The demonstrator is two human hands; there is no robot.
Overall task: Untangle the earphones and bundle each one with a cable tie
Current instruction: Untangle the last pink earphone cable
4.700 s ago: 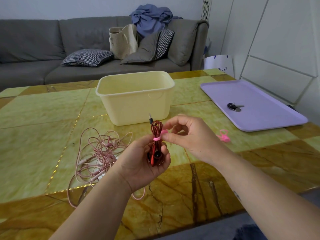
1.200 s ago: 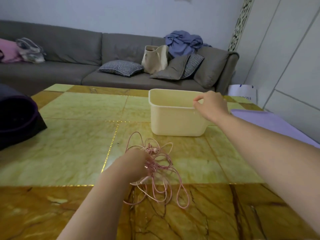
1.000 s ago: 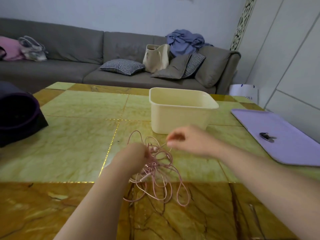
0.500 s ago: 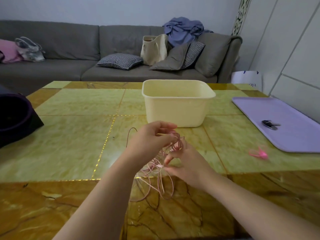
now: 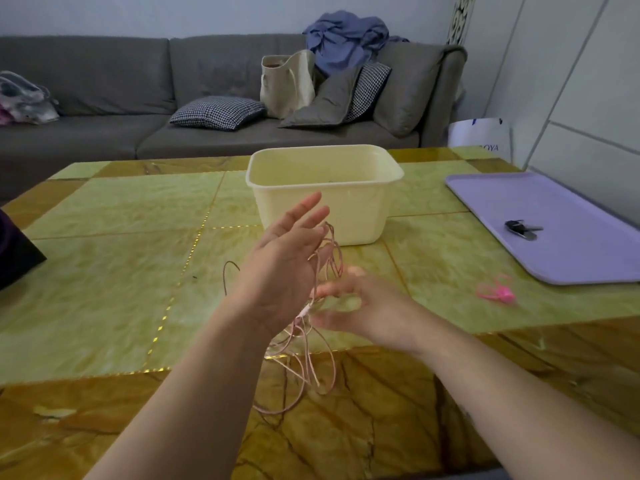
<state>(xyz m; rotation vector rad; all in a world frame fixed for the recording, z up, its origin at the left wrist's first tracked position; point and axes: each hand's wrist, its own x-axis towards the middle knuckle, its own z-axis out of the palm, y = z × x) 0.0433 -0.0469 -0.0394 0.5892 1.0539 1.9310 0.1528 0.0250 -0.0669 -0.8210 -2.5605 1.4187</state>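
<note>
A tangled pink earphone cable (image 5: 306,358) hangs between my hands above the table, its lower loops trailing onto the tabletop. My left hand (image 5: 280,268) is raised with straight fingers, and upper loops of the cable are draped over those fingers. My right hand (image 5: 363,306) is lower and to the right, blurred by motion, with its fingers stretched into the tangle from the side. Pink cable ties (image 5: 497,292) lie on the table to the right, apart from both hands.
A pale yellow plastic tub (image 5: 360,216) stands just behind my hands. A purple tray (image 5: 571,258) with keys (image 5: 523,230) on it lies at the right. A dark object (image 5: 14,254) sits at the left edge. A grey sofa stands beyond the table.
The red bundled earphone has left my hands. My right hand went to the tub and came back. Both hands have lifted the pink tangle, and my left fingers have straightened under its loops.
</note>
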